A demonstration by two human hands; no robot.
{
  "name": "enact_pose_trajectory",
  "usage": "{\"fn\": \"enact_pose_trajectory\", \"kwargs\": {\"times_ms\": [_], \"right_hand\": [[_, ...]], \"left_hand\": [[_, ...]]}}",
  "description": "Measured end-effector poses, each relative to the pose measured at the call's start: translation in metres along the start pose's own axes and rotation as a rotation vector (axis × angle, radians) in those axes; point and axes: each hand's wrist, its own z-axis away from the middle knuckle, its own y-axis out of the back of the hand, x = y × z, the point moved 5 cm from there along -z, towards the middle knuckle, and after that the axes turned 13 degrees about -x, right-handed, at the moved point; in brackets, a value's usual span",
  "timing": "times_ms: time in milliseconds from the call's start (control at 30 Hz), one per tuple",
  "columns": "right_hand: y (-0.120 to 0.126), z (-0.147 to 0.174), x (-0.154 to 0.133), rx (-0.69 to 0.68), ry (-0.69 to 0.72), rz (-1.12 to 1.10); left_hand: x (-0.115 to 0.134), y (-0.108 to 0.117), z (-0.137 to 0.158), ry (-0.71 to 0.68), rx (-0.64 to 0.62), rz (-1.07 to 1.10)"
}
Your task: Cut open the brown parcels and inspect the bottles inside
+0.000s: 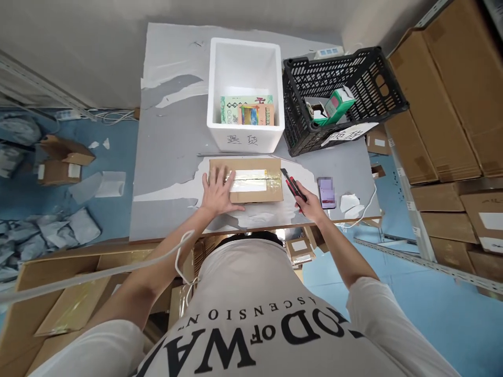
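Note:
A taped cardboard box (pixel 275 195) lies flat near the front of the table, with a white label along its top and a slit line across the label. My left hand (pixel 217 193) rests on the box's left end with its fingers spread. In my right hand (pixel 308 203) is a black and red utility knife (pixel 293 185). Its tip points up and left, just off the box's right end. To the right of that hand lies a phone (pixel 326 192) with a lit screen.
Behind the box stand a white foam bin (pixel 245 133) holding books and a black plastic crate (pixel 298 139) holding green cartons. Crumpled paper (pixel 351 204) lies right of the phone. A white cable (pixel 118 269) crosses my left forearm. Cardboard boxes (pixel 444 99) are stacked at right.

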Motion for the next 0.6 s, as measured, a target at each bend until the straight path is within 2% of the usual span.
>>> {"fn": "enact_pose_trajectory", "kwargs": {"times_ms": [100, 267, 467, 600], "right_hand": [[-0.004, 0.000, -0.005, -0.008, 0.008, -0.021], [0.004, 0.006, -0.007, 0.079, -0.018, -0.049], [-0.005, 0.002, 0.000, 0.026, -0.035, -0.144], [-0.008, 0.005, 0.006, -0.009, -0.007, -0.282]], "left_hand": [[0.000, -0.003, -0.006, 0.014, -0.071, -0.022], [0.002, -0.007, 0.000, 0.040, -0.109, -0.034], [0.002, -0.004, -0.001, 0.047, -0.116, -0.052], [0.003, -0.004, 0.000, 0.051, -0.103, -0.054]]}}
